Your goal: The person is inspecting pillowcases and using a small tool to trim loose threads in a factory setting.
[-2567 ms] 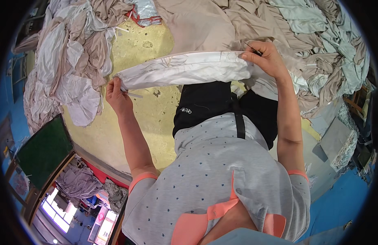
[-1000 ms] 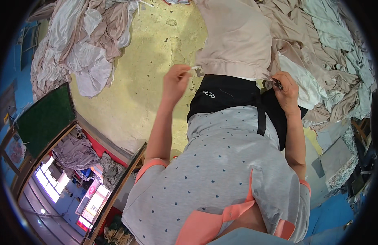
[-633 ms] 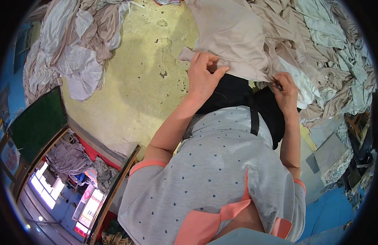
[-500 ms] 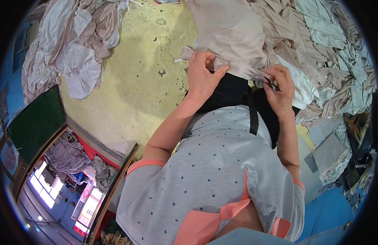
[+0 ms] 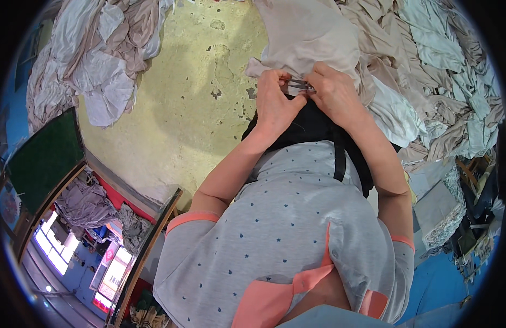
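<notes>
A beige garment of thin cloth lies across my lap and stretches away from me. My left hand pinches its near edge between thumb and fingers. Close beside it, my right hand is closed around small dark thread snips. Their blades point left across the cloth edge, toward my left fingertips. Fingers hide most of the snips' handles and part of the pinched edge.
A heap of beige and pale grey garments lies at the right. Another pile of clothes is at the far left. Between them is a yellow, chipped floor. A wood-framed mirror stands at the lower left.
My right hand has moved left with the snips, from the garment's right side to beside my left hand. The left hand keeps its pinch and has barely shifted.
</notes>
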`<state>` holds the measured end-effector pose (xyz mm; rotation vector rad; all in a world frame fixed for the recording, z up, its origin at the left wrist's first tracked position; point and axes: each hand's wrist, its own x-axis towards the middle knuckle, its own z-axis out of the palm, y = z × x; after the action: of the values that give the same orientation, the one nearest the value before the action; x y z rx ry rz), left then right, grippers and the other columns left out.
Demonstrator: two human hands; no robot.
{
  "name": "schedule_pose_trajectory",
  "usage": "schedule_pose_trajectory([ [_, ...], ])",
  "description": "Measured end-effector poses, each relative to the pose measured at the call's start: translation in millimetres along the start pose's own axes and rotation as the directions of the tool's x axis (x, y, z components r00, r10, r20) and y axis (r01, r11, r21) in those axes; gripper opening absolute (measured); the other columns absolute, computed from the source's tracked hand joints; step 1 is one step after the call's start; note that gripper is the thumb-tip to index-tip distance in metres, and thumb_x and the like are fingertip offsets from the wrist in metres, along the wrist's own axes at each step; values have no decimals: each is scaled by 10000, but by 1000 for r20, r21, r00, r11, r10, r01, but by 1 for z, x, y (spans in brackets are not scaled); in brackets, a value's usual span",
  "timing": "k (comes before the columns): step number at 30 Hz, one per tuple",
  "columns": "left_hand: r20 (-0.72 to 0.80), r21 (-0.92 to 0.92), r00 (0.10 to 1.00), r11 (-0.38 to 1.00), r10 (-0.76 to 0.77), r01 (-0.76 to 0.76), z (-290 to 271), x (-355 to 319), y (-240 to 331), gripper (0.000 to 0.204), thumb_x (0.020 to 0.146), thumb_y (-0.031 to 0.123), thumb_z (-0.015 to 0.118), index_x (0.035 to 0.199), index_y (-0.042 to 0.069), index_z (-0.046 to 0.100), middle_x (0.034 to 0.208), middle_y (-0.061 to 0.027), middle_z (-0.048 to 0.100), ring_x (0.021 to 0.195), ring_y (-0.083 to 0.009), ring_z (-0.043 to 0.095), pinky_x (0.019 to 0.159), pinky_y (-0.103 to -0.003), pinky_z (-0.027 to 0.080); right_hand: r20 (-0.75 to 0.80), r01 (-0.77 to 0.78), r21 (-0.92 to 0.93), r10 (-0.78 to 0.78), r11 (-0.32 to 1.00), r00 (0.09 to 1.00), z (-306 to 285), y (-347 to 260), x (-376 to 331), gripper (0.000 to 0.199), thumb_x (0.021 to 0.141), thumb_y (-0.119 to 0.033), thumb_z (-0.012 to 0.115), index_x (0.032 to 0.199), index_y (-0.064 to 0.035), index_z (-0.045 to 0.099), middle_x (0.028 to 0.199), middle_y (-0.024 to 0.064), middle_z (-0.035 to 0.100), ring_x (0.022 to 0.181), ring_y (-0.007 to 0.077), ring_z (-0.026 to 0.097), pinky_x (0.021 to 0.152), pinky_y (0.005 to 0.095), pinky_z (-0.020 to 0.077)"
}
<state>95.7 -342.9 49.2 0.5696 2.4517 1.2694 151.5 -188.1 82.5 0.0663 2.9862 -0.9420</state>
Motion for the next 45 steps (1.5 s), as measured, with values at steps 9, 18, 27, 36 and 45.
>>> schedule_pose_trajectory([
  [9,8,-55,1000,998,-4,5,-1,0,-1,453,636,120,795,979,1,524,940,-117,540,849,-232,540,759,-339,469,-157,-227,412,315,882,936,1,14,-5,148,704,-48,677,826,-6,607,796,137,588,719,314,601,613,378,478],
  [18,12,-52,1000,999,-10,10,0,0,-2,454,645,106,789,1002,-1,529,954,-125,551,853,-228,569,760,-341,478,-51,-11,43,13,999,999,1,-2,-1,250,692,-54,722,913,-24,610,854,125,565,708,326,589,616,399,473],
  [27,15,-57,1000,998,-9,10,2,1,-6,476,630,115,810,988,2,518,921,-99,545,811,-193,545,729,-315,475,-44,2,89,2,996,999,4,11,5,205,692,-38,685,864,1,579,814,154,588,709,340,598,614,383,480],
  [36,10,-97,1000,995,-25,26,0,2,-4,462,633,140,827,957,19,521,909,-77,541,783,-174,517,711,-303,463,-23,-341,587,436,735,900,-14,15,-6,108,862,-97,611,866,11,613,649,9,565,579,51,497,520,219,372],
  [45,-10,-49,993,992,116,-117,-1,1,-1,371,664,81,787,937,27,542,912,-91,545,825,-226,550,738,-323,473,215,-344,916,470,208,856,-12,17,-10,108,946,-143,532,900,-46,520,645,-26,500,491,50,430,460,190,313],
])
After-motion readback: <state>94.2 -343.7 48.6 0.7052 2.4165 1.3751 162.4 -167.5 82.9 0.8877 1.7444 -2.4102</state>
